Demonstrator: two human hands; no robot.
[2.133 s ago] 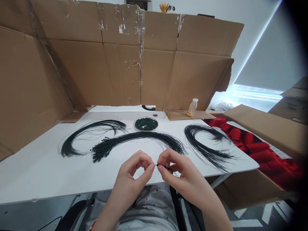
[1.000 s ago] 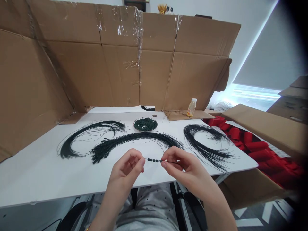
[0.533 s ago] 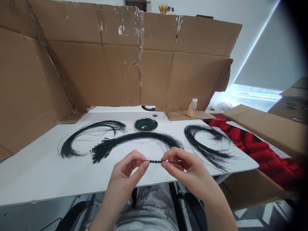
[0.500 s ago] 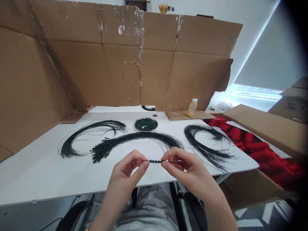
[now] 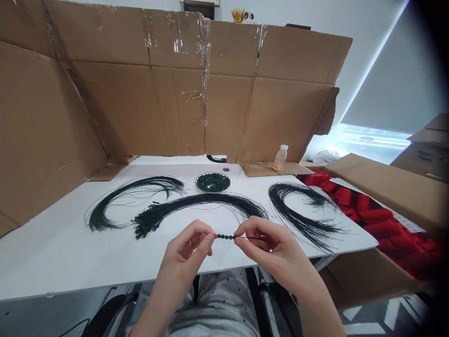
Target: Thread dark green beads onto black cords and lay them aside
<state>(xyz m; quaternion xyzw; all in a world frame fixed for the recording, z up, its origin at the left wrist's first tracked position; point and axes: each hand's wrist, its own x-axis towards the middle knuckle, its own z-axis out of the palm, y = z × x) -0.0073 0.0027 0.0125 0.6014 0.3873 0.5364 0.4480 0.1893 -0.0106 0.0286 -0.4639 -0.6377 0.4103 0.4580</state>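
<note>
Both my hands hold a thin black cord strung with several small dark green beads [image 5: 225,237] above the table's front part. My left hand [image 5: 185,250] pinches the cord at the left end of the bead row between thumb and finger. My right hand [image 5: 270,250] pinches the cord to the right of the beads. Beyond my hands lie three bundles of black cords: one on the left [image 5: 119,208], a beaded one in the middle [image 5: 196,203], and one on the right [image 5: 298,213]. A round dish of green beads [image 5: 212,182] sits behind them.
The bundles lie on a white table [image 5: 70,255], backed by taped cardboard sheets [image 5: 140,107]. A small bottle of yellow liquid [image 5: 280,158] stands at the back right. Red items [image 5: 368,216] fill an open cardboard box right of the table. My lap is below the front edge.
My hands have moved slightly closer together. My left fingers have shifted right along the cord, now meeting the left end of the bead row.
</note>
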